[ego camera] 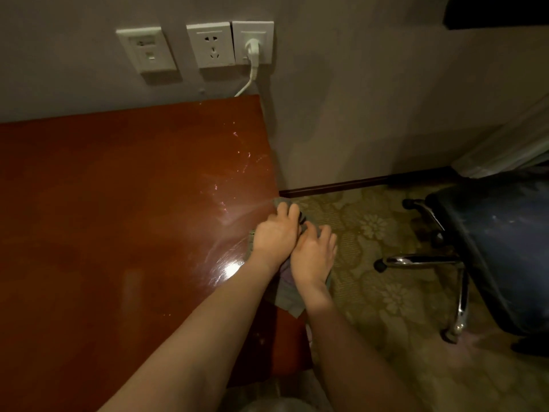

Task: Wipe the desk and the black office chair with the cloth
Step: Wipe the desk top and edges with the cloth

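The reddish-brown desk point(118, 203) fills the left half of the view, with wet streaks shining near its right edge. A grey cloth point(285, 292) lies over that right edge, part of it hanging past the desk. My left hand point(274, 233) and my right hand point(313, 254) both grip the cloth side by side at the edge. The black office chair point(499, 239) stands on the right, with its chrome legs point(421, 260) and castors showing.
The grey wall behind the desk carries three white socket plates point(211, 44); a white plug and cable point(251, 69) runs down behind the desk. Patterned carpet point(380, 292) covers the floor between desk and chair. A pale curtain point(511, 150) hangs at far right.
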